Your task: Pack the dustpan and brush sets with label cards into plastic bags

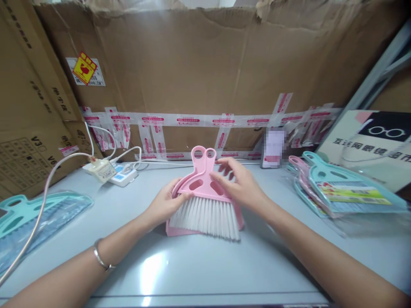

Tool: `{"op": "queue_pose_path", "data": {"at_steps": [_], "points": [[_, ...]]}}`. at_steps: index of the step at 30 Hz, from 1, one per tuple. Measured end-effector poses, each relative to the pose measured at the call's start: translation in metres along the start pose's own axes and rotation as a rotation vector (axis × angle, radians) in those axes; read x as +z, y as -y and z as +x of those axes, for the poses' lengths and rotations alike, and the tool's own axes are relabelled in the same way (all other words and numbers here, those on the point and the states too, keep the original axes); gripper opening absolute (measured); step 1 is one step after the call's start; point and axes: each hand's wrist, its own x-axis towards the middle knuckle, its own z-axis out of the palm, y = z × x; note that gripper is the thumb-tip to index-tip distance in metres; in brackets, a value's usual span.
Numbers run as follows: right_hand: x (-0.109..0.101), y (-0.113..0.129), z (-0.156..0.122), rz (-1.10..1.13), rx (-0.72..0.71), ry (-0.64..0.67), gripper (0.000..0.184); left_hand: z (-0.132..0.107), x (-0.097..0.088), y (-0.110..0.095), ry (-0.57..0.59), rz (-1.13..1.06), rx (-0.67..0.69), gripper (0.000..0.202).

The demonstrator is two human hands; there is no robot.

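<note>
In the middle of the table, a pink hand brush (204, 216) with white bristles lies over a pink dustpan (180, 231). Their looped handles point away from me, side by side. My left hand (165, 202) pinches the left edges of both, thumb on the brush and fingers around the pan's side. At the right of the brush is my right hand (242, 183), its fingers apart and curved near the handle. The right thumb rests on or just over the brush body; I cannot tell whether it presses.
Wrapped turquoise and pink dustpan sets (349, 184) are stacked at the right. Another turquoise set (45, 214) lies at the left under a cable. A power strip (123, 174) with a charger (102, 170) and a phone (272, 147) stand before the taped cardboard box (192, 64).
</note>
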Motion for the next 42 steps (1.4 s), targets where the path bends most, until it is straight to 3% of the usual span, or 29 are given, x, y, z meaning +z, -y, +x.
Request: {"op": "queue_pose_path", "data": {"at_steps": [3,5,8,15,19,27,32,34,36,39,42], "points": [[0.008,-0.002,0.006,0.297,0.114,0.286,0.031,-0.001,0.001,0.002,0.089,-0.049,0.02,0.046],[0.01,-0.001,0.008,0.375,0.188,0.35,0.03,-0.001,0.003,0.001,0.129,-0.072,-0.002,0.049],[0.011,0.003,0.007,0.361,0.22,0.287,0.028,0.0,0.006,-0.001,0.114,-0.055,-0.028,0.05],[0.015,0.007,0.002,-0.022,0.09,0.161,0.023,0.0,0.011,-0.005,0.091,-0.087,-0.025,0.045],[0.017,0.006,0.003,-0.105,0.075,0.151,0.022,0.002,0.011,-0.004,0.068,-0.112,-0.062,0.042],[0.018,0.007,0.003,0.008,0.067,0.153,0.019,0.002,0.011,-0.002,0.053,-0.105,-0.02,0.038],[0.017,0.005,0.009,0.2,0.116,0.208,0.026,0.004,0.011,0.001,0.018,-0.051,-0.029,0.037],[0.005,-0.008,0.018,0.291,0.142,0.262,0.031,0.004,0.009,0.001,-0.009,-0.03,-0.021,0.039],[-0.015,-0.035,0.027,0.275,0.204,0.237,0.035,0.005,0.006,0.002,-0.03,-0.024,-0.012,0.041],[-0.047,-0.093,0.037,-0.108,0.359,0.004,0.027,0.006,0.001,0.004,-0.066,-0.03,-0.016,0.041],[-0.063,-0.145,0.037,-0.267,0.548,0.08,0.027,0.007,-0.002,0.005,-0.094,-0.033,-0.024,0.039]]}}
